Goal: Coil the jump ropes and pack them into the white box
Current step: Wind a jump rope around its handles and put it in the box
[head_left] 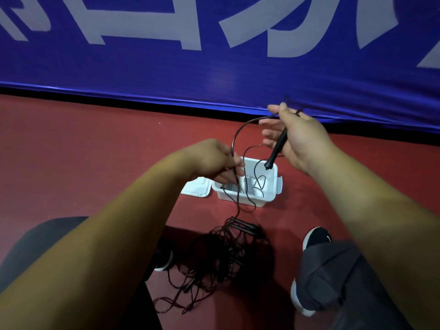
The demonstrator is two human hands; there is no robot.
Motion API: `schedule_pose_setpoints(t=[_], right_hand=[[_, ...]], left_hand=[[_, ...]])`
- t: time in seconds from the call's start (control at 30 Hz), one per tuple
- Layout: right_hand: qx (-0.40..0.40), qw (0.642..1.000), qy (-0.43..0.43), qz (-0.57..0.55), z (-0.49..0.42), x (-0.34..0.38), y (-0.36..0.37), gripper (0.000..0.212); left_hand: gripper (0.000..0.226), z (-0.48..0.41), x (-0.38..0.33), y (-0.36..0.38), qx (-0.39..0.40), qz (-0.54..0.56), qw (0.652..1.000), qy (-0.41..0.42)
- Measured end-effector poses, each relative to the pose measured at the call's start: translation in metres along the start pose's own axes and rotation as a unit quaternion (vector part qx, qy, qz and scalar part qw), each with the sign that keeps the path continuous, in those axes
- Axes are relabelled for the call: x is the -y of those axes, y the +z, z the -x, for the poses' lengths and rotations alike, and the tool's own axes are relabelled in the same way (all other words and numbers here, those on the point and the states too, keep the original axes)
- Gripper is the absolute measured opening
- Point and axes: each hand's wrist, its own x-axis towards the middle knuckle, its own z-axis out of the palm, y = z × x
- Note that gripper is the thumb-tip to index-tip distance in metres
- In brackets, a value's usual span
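Over white box (240,201), right hand (300,139) holds handle (277,148)

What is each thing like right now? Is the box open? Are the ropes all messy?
left hand: pinching the cord.
right hand: gripping the black handle.
black handle: tilted, in the air.
cord: loose, arcing between both hands.
white box: open, on the floor, cord hanging over it.
lid: off, flat beside the box.
rope pile: tangled on the floor, not coiled.
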Motion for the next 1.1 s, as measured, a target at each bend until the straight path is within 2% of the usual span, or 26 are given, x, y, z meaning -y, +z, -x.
schedule_pose_setpoints(t=[0.07,0.13,0.23,0.3,0.37,0.47,0.6,0.63,0.67,0.73,0.8,0.87,0.97,1.03,1.1], right_hand=[[-0.011,0.997,0.025,0.066,-0.001,-0.009,-0.004,0.041],[0.012,0.988,0.060,0.144,0.002,-0.018,-0.007,0.043],[0.109,0.947,0.132,0.272,0.014,-0.030,-0.011,0.031],[0.180,0.912,0.145,0.339,0.020,-0.037,-0.015,0.022],[0.223,0.896,0.137,0.358,0.024,-0.041,-0.016,0.021],[0.236,0.910,0.121,0.318,0.029,-0.039,-0.012,0.023],[0.208,0.937,0.066,0.274,0.034,-0.029,-0.006,0.022],[0.199,0.942,0.046,0.265,0.034,-0.026,-0.004,0.023],[0.188,0.949,0.025,0.253,0.034,-0.023,-0.003,0.023],[0.162,0.961,-0.008,0.224,0.034,-0.017,-0.001,0.025],[0.132,0.974,-0.023,0.182,0.034,-0.009,0.000,0.026],[0.099,0.987,-0.028,0.123,0.034,-0.002,0.000,0.026],[0.058,0.998,-0.032,0.013,0.033,0.008,-0.002,0.025],[0.037,0.998,-0.035,-0.038,0.031,0.012,-0.004,0.026],[0.021,0.997,-0.032,-0.061,0.029,0.013,-0.006,0.025]], left_hand=[[0.022,0.002,-0.008,-0.003,-0.007,0.057,0.998,0.026],[0.021,0.004,-0.017,-0.005,-0.020,0.115,0.992,0.043],[0.021,0.006,-0.029,-0.007,-0.059,0.206,0.975,0.058],[0.021,0.008,-0.035,-0.010,-0.083,0.259,0.960,0.063],[0.021,0.008,-0.038,-0.013,-0.109,0.306,0.943,0.069],[0.022,0.007,-0.040,-0.019,-0.138,0.358,0.920,0.076],[0.033,0.003,-0.039,-0.023,-0.151,0.457,0.873,0.077],[0.037,0.001,-0.038,-0.023,-0.148,0.463,0.871,0.071],[0.038,0.001,-0.037,-0.022,-0.139,0.452,0.879,0.061],[0.035,-0.001,-0.033,-0.019,-0.115,0.368,0.922,0.032],[0.039,-0.001,-0.027,-0.012,-0.076,0.207,0.975,0.001],[0.040,0.000,-0.018,-0.004,-0.007,0.022,1.000,-0.019],[0.035,0.000,-0.001,0.004,0.096,-0.160,0.981,-0.060],[0.026,-0.003,0.008,0.006,0.105,-0.229,0.965,-0.068],[0.016,-0.006,0.011,0.008,0.077,-0.265,0.960,-0.043]])
